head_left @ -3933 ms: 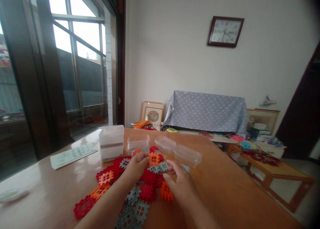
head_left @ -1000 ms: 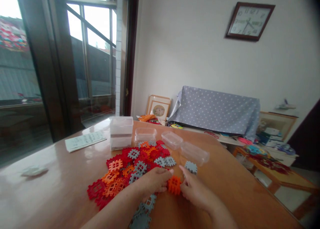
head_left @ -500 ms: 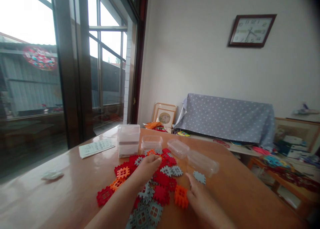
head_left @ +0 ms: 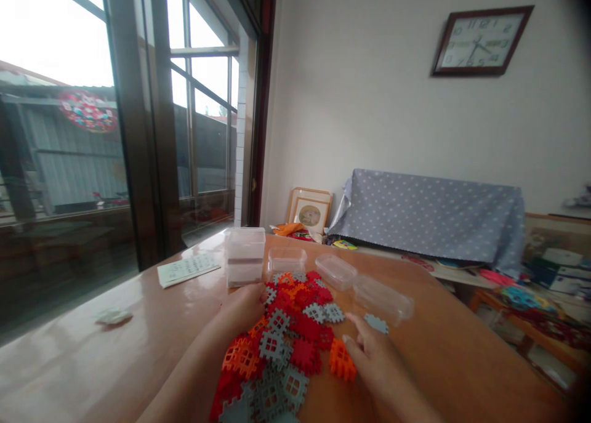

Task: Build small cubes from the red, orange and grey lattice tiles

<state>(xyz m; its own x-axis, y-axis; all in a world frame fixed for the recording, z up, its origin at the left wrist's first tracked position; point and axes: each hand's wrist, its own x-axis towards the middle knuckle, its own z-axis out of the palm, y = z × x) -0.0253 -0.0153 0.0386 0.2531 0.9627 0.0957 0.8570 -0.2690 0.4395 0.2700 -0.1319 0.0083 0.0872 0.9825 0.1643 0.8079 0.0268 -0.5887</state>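
Sifting the waffle-tile pile (head_left: 281,343), you rest your left hand (head_left: 243,309) on its edge, grip unclear, and touch the orange tile (head_left: 342,361) beside it with your loose-fingered right hand (head_left: 376,356); lifting it likely needs a pinch.

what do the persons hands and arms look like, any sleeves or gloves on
Two bare hands, the left hand and right hand, with no gloves. Both forearms are uncovered to the frame's edge: no sleeves, watch or bracelet in view.

Wall clock (head_left: 480,41), framed picture (head_left: 309,214), paper sheet (head_left: 188,269)
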